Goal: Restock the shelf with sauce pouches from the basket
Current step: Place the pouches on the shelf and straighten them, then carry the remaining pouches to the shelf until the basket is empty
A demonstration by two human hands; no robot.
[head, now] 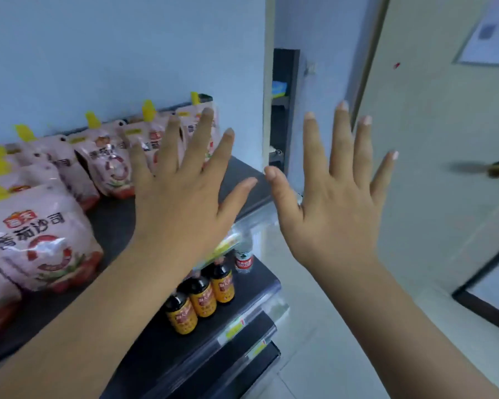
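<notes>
Two bare hands were held up flat before the dark shelf [118, 223], the left hand [182, 194] over its front right part and the right hand [334, 203] just past its right end, each grip released with fingers spread and holding nothing. Sauce pouches [41, 240] with yellow caps stood in rows on the shelf, left of the left hand. Three dark bottles [202, 295] stood on the tier below.

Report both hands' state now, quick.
Left hand: open, fingers spread, holding nothing, raised in front of the sauce pouches on the top shelf.
Right hand: open, fingers spread, holding nothing.
</notes>
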